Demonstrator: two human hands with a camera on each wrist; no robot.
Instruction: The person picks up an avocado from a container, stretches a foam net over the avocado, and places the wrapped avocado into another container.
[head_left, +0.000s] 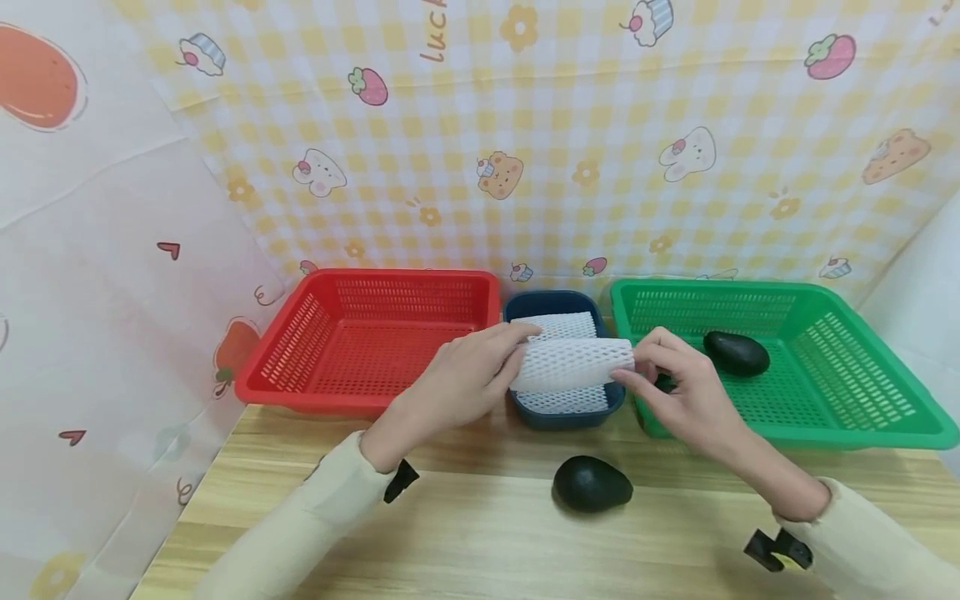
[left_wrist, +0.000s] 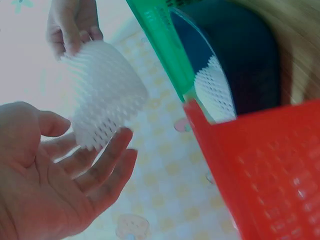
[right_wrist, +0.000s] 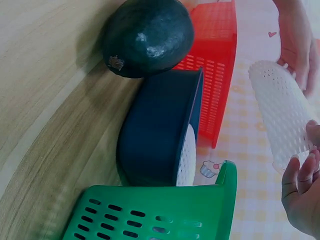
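A white foam mesh sleeve (head_left: 573, 364) is held level above the navy bin (head_left: 558, 421). My right hand (head_left: 690, 396) pinches its right end between thumb and fingers. At the opposite end is my left hand (left_wrist: 65, 175), palm toward the sleeve, its fingers spread and loosely bent at the mesh edge. More flat foam mesh sleeves (head_left: 555, 323) lie inside the bin. On the table in front of the bin sits a dark avocado (head_left: 592, 485), lying on its side.
A red basket (head_left: 360, 407) stands left of the bin. To the right, a green basket (head_left: 855, 437) holds another avocado (head_left: 737, 353), with a dark piece partly hidden behind my right hand. A checked cloth (head_left: 465, 108) hangs behind them.
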